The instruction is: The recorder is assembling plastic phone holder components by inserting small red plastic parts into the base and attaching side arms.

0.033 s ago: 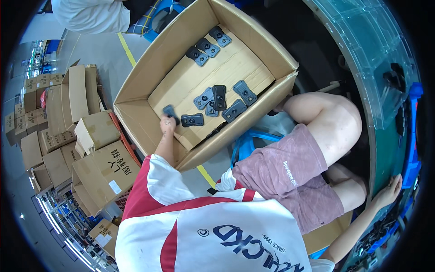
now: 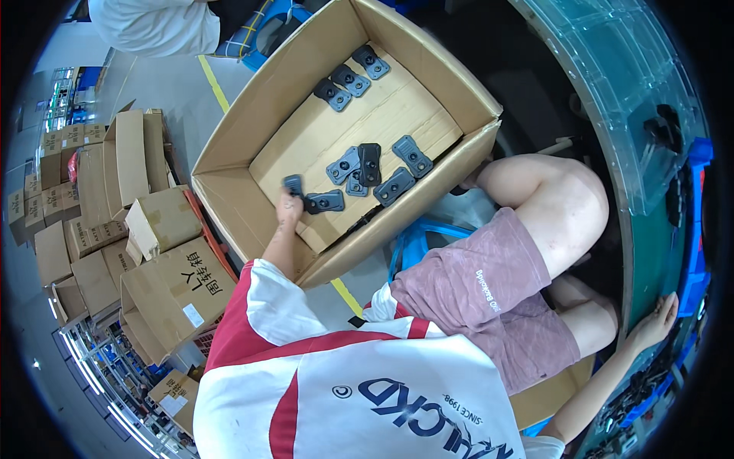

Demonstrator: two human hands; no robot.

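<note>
Setting: a warehouse floor (image 2: 160, 84) of grey concrete crossed by a yellow line (image 2: 214, 84), seen from the head camera looking straight down.
Background: stacks of closed brown cartons (image 2: 99, 222) fill the left side; a second person in a white top (image 2: 153, 27) shows at the upper edge.
Large carton: an open cardboard box (image 2: 229, 153) lies in the middle of the view, its flaps spread, with a flat cardboard sheet as its floor.
Parts in the box: dark grey metal brackets (image 2: 367, 168), flat plates with holes, lie in a loose cluster near the box's near wall; three more brackets (image 2: 352, 76) lie in a row toward the far end.
Left hands: the left hand (image 2: 289, 208) reaches down into the box, fingers closed around one dark bracket (image 2: 293, 183) at the near left of the cluster, with another bracket (image 2: 326, 201) just beside it.
Right hands: the right hand (image 2: 656, 321) rests with fingers spread flat on the edge of a teal plastic surface (image 2: 612, 99) at the far right, holding nothing.
Wearer: seated on a blue stool (image 2: 413, 241), in a white and red shirt (image 2: 344, 382) and faded maroon shorts (image 2: 474, 298), a bare knee (image 2: 550, 191) raised beside the box.
Right edge: blue trays (image 2: 696, 222) holding small dark parts line the rim, too blurred to tell apart.
</note>
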